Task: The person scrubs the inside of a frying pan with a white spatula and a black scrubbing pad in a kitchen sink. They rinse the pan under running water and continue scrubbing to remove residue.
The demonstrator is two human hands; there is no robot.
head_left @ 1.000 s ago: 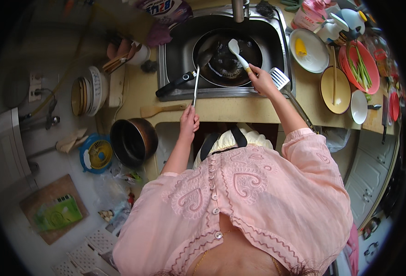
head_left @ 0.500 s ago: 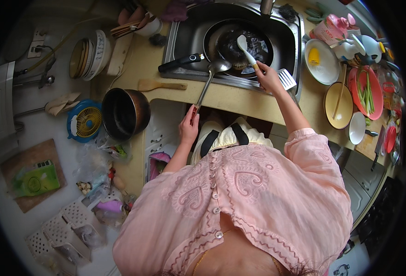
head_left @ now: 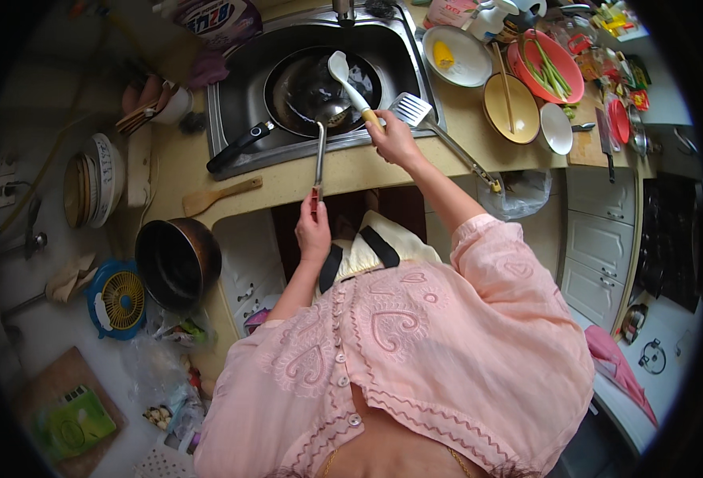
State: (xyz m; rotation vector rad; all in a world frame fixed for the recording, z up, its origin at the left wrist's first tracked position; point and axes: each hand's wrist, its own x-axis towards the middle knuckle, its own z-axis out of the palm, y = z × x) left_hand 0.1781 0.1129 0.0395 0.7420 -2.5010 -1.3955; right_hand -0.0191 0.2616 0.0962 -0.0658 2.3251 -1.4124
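My left hand (head_left: 313, 229) is closed around the red grip of a metal ladle (head_left: 319, 151). The ladle's bowl dips into a dark frying pan (head_left: 276, 84), which rests in the steel sink (head_left: 236, 73) with dark, shiny liquid inside. My right hand (head_left: 395, 142) grips the yellowish handle of a white-headed dish brush (head_left: 350, 84), held over the pan. Just beyond that hand, a metal slotted spatula (head_left: 412, 110) lies across the sink's right edge, its handle reaching over the counter's front. The pan's black handle points toward the near left.
A wooden spatula (head_left: 222, 195) and a dark pot (head_left: 178, 263) stand left of the sink. On the right are a white bowl (head_left: 472, 68), a yellow bowl (head_left: 511, 110), a red basin (head_left: 562, 60) with green stalks, and a knife (head_left: 605, 142). A faucet (head_left: 343, 12) overhangs the sink.
The ladle's bowl has gone from above the pan's rim down into the pan. My view has swung right, so the whole slotted spatula now shows. Both hands keep their tools.
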